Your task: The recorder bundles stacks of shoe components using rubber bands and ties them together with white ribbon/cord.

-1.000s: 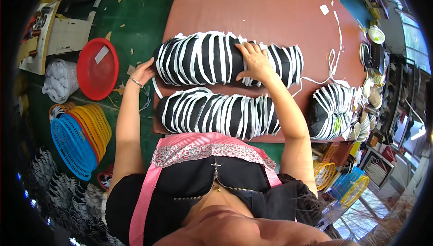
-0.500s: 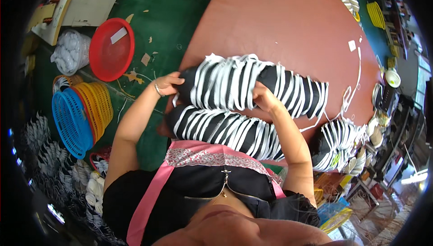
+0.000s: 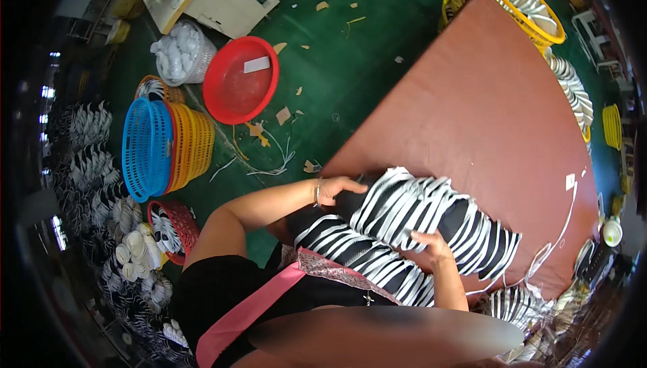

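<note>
A long bundle of black pieces with white strips (image 3: 404, 209) lies on the reddish-brown tabletop (image 3: 431, 118). My left hand (image 3: 335, 191) grips its left end, thumb along the black edge and the other fingers partly hidden. Farther right, my right hand (image 3: 435, 247) holds the bundle's near side, its thumb on the white strips. A second striped bundle (image 3: 360, 255) lies alongside, between the first one and my body. White cord (image 3: 536, 263) trails over the table to the right of the bundles.
Left of the table stand a red basin (image 3: 229, 92), a white basket of white material (image 3: 182, 58) and stacked blue and yellow baskets (image 3: 151, 149). Scraps lie on the green floor (image 3: 323, 78). A yellow basket (image 3: 539, 24) holds striped pieces beyond the table's far corner.
The view has swung, so the table and bundles now appear lower and farther right. Both hands stay on the far bundle, the right one now at its near side.
</note>
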The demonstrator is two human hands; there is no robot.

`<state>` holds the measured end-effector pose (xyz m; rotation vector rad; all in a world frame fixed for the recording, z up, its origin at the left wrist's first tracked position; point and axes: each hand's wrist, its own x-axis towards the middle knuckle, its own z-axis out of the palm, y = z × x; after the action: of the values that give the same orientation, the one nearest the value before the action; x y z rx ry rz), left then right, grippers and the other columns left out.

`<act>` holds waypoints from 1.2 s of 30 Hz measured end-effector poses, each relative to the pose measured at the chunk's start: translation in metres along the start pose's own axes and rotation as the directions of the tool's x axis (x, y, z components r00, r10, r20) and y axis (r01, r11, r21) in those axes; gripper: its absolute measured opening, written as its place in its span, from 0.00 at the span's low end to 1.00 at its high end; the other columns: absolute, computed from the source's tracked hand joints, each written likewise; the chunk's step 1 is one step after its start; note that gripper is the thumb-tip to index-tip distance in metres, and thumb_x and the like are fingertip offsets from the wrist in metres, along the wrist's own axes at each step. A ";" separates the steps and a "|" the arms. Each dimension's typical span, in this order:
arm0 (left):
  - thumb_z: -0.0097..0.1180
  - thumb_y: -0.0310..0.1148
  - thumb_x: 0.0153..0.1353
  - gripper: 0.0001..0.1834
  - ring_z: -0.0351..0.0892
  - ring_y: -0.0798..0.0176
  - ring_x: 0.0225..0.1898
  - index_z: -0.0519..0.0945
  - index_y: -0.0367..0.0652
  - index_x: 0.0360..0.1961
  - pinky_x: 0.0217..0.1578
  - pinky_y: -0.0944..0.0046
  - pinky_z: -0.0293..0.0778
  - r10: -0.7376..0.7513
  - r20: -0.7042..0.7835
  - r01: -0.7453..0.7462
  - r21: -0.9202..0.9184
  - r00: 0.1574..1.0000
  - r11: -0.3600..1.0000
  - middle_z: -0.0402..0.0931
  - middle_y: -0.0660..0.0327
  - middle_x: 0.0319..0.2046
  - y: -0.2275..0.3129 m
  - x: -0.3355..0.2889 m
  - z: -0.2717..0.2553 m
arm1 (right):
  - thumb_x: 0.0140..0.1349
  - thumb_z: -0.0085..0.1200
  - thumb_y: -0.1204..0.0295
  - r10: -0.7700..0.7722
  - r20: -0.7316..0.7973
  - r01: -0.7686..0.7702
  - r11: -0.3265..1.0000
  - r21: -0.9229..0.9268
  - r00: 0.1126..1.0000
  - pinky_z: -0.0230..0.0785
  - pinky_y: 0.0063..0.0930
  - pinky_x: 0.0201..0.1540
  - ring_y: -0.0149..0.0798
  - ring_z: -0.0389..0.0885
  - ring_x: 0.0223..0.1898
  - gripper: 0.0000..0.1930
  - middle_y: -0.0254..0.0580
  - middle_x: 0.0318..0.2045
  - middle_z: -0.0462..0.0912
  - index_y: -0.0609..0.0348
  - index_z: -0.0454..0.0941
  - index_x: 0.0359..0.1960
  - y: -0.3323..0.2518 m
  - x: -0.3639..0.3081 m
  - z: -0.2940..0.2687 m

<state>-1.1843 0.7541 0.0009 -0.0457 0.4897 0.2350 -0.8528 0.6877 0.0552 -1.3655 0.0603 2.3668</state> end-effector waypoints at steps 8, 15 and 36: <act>0.59 0.37 0.66 0.23 0.83 0.63 0.51 0.78 0.35 0.58 0.60 0.60 0.74 -0.162 -0.032 0.166 0.205 0.986 0.965 0.81 0.56 0.55 -0.005 0.006 -0.031 | 0.39 0.68 0.79 0.093 -0.030 -0.097 0.981 -0.168 0.995 0.69 0.37 0.57 0.47 0.84 0.47 0.26 0.51 0.43 0.86 0.74 0.83 0.46 -0.004 0.002 0.004; 0.57 0.36 0.65 0.26 0.81 0.57 0.56 0.74 0.34 0.62 0.63 0.54 0.71 -0.149 0.053 0.147 0.053 0.987 0.988 0.78 0.52 0.57 0.000 0.004 -0.018 | 0.46 0.68 0.75 0.228 -0.051 -0.233 0.928 -0.292 0.972 0.67 0.34 0.59 0.42 0.81 0.49 0.25 0.45 0.46 0.86 0.69 0.82 0.49 -0.031 -0.001 0.038; 0.56 0.50 0.65 0.22 0.79 0.44 0.47 0.79 0.41 0.48 0.48 0.47 0.73 0.960 0.098 0.528 0.818 0.261 -0.227 0.81 0.50 0.46 0.015 -0.004 0.008 | 0.48 0.72 0.71 -0.053 -0.224 0.031 0.995 -0.100 0.973 0.61 0.69 0.62 0.50 0.55 0.72 0.29 0.47 0.71 0.63 0.60 0.79 0.55 -0.007 0.017 0.061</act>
<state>-1.1880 0.7688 0.0100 1.9708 1.8992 0.4485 -0.9078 0.7142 0.0734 -1.6616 -0.0180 2.1950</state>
